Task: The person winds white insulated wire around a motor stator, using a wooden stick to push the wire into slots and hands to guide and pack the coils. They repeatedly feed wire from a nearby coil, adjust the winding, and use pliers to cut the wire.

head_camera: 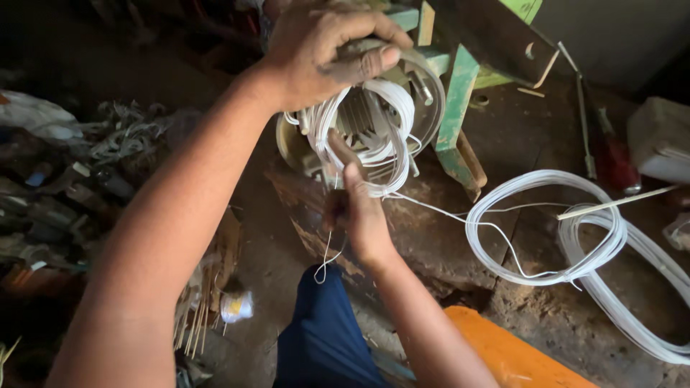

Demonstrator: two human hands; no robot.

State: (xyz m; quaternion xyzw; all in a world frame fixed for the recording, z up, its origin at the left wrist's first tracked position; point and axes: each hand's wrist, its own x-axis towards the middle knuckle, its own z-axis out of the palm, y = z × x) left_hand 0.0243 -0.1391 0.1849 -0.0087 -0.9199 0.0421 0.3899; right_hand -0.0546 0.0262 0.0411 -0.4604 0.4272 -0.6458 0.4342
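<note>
- The left hand sits at the top of the view, its fingers curled tight over the upper edge of a round metal former, with the thumb pressed flat across the front.
- A small coil of white wire hangs directly beneath that left hand, looped around the former and touching the underside of the fingers.
- The right hand is lower, just below the small coil, with its fingers pointing up and pinched on the strands at the coil's bottom edge.
- The two hands are apart, one above the other, with the small coil between them and both gripping it.
- A short loose wire end dangles below the right hand, beside the wrist.
- From the small coil a single strand runs to the right across the dark, worn table.
- That strand reaches a large loose bundle of white wire lying flat on the table, well to the right of both hands.
- A green metal bracket stands just right of the former.
- A red-handled tool lies farther right on the table.
- An orange surface shows at the bottom edge, beside the right forearm.
</note>
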